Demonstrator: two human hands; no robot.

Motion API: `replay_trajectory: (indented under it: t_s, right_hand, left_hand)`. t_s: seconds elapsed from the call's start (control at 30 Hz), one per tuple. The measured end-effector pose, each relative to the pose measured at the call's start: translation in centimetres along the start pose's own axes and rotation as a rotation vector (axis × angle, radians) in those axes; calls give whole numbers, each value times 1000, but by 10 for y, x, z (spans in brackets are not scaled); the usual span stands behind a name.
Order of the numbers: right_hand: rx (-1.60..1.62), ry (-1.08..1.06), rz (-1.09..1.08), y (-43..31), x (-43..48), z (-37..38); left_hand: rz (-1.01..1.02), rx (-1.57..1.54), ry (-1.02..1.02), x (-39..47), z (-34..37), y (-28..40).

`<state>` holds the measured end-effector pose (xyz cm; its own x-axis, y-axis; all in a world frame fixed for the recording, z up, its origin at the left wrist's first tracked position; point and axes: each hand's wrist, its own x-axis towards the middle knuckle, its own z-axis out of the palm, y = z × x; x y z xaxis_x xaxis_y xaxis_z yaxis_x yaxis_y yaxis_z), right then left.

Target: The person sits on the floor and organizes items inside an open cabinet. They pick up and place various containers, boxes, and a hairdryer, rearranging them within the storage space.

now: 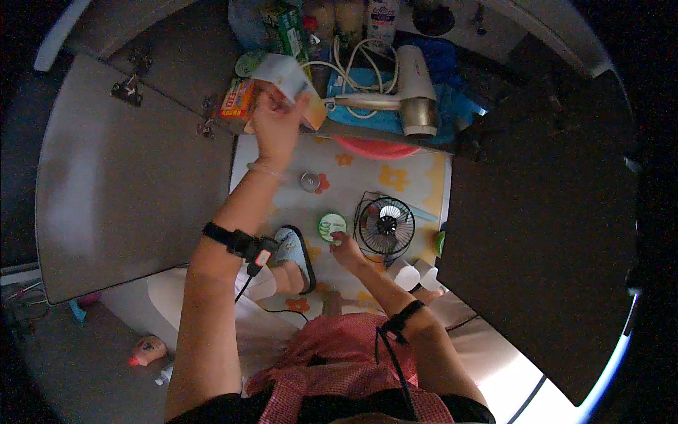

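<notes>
My left hand is raised at the cabinet shelf, its fingers closed on a white and yellow-orange box that is blurred. An orange box lies just left of it on the shelf. Lower down, my right hand has its fingertips on a round green and white container, which stands on the flower-patterned mat. Whether those fingers grip it or only touch it is hard to see. A small metal tin is further forward on the mat, and a black wire-cage fan stands right of my right hand.
On the shelf are a hair dryer with its coiled cord, a blue cloth, a green box and bottles. Open cabinet doors flank both sides. White rolls stand below the fan. A pink basin lies under the shelf.
</notes>
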<state>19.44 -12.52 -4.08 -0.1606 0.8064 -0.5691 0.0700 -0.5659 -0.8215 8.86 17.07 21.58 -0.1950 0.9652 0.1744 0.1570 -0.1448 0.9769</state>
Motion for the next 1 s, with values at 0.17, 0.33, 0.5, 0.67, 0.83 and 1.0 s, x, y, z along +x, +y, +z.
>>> replay_trajectory:
  t_s: [0.17,0.33,0.5,0.67,0.83,1.0]
  right_hand:
    - [305,-67,191,0,-12,-1]
    - [488,-109,170,-20,-19,5]
    - [120,-65,122,-24,-24,4]
    - [674,-127,177,5,-15,6]
    - [866,-114,151,19,-10,6]
    - [361,-36,231,-14,-19,-2]
  left_hand:
    - [333,-105,285,52,-26,22]
    - [410,106,223,132,-62,6]
    - [386,634,310,186,-79,-59]
    - [388,710,240,220,-87,-104]
    - [522,935,277,215,-83,-76]
    - [750,1317,453,180,-67,-10]
